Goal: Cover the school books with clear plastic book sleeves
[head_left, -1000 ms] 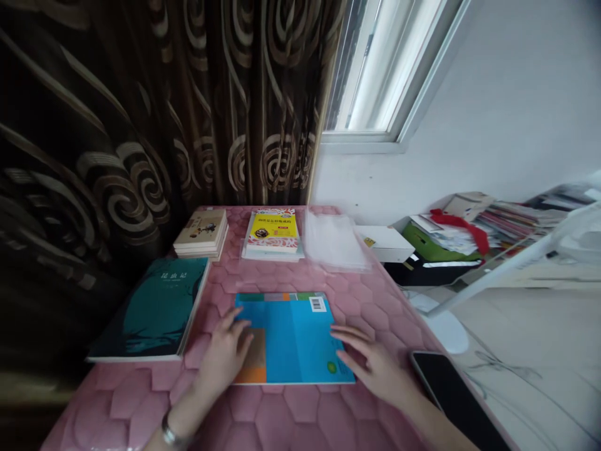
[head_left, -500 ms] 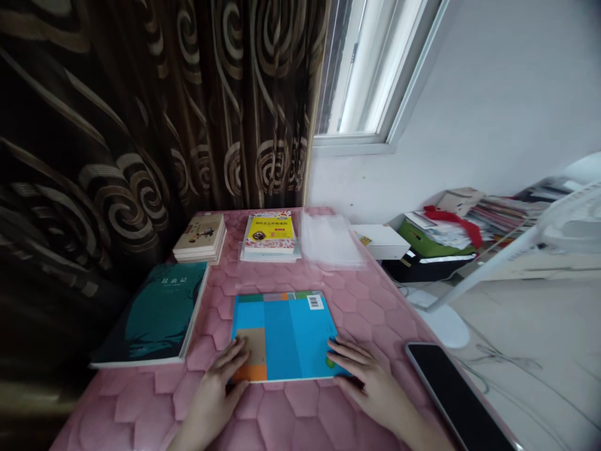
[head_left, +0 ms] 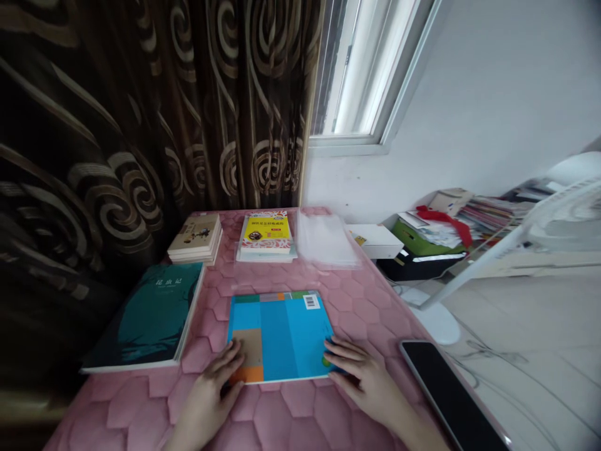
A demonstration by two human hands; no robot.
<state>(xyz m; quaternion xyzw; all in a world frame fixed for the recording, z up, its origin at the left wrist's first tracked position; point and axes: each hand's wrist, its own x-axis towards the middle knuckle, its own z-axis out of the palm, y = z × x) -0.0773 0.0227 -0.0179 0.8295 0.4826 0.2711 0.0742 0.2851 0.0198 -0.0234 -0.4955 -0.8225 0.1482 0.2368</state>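
Note:
A blue book (head_left: 291,338) with a barcode and tan and orange blocks lies flat on the pink cloth. My left hand (head_left: 216,382) rests at its near left corner, fingertips on the cover and thumb by the near edge. On the opposite side, my right hand (head_left: 364,379) lays its spread fingers over the right edge, thumb beside the near corner. Both hands have their fingers stretched out, not wrapped around the book. To the left is a dark green book (head_left: 150,313). A black-screened phone (head_left: 451,394) lies right of my right hand.
Toward the back stand a stack of tan books (head_left: 195,238), a yellow-covered book (head_left: 266,230) on others, and clear plastic sheets (head_left: 326,241). A patterned curtain (head_left: 235,106) borders the pink table cover (head_left: 291,416). Beyond the right edge are a white fan (head_left: 488,257) and floor cables.
The whole view has shifted slightly, so everything appears a little further left. Both hands keep their places on the blue book, which stays flat.

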